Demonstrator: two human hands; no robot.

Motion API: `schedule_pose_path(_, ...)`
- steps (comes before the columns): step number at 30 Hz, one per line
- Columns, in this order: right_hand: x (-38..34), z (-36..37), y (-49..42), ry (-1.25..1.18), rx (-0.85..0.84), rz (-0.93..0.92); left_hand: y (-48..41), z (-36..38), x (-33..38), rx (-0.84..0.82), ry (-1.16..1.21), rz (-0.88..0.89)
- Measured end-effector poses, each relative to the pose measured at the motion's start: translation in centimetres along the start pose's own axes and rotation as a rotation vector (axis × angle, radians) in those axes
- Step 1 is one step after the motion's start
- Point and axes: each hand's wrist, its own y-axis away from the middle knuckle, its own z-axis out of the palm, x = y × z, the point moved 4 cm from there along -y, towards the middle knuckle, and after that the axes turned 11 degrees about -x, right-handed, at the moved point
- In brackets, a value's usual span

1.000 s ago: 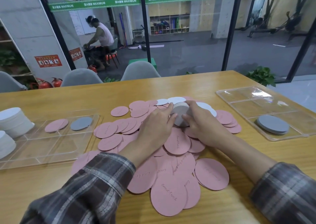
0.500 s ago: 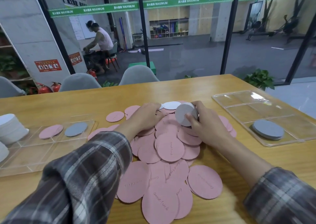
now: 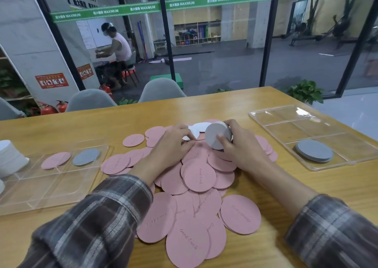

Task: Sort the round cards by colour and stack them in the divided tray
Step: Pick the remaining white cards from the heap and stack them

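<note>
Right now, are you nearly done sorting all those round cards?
Not nearly. Done: a grey stack sits in the right tray, and the left tray holds one pink card and one grey card. In hand: the right hand grips a stack of pale cards; the left hand touches a white card. Left: the big pink pile.

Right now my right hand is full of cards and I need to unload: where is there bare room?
The right tray has bare compartments behind and right of the grey stack; so is the table between that tray and the pink pile. The middle is crowded.
</note>
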Motion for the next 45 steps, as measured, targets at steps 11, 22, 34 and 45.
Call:
schedule_pose_path(11, 0.0, 0.1, -0.1, 0.011, -0.003, -0.017, 0.2, 0.3, -0.8, 0.129, 0.108, -0.089)
schedule_pose_path(22, 0.3, 0.2, -0.2, -0.017, 0.005, -0.026, 0.4, 0.7, -0.5, 0.157, 0.119, -0.1)
schedule_pose_path(34, 0.9, -0.4, -0.4, -0.066, 0.046, 0.019, 1.0, -1.1, 0.2, 0.375, 0.424, -0.092)
schedule_pose_path(45, 0.1, -0.8, -0.1, -0.163, -0.006, -0.053, 0.9, -0.6, 2.1, 0.202, 0.607, 0.062)
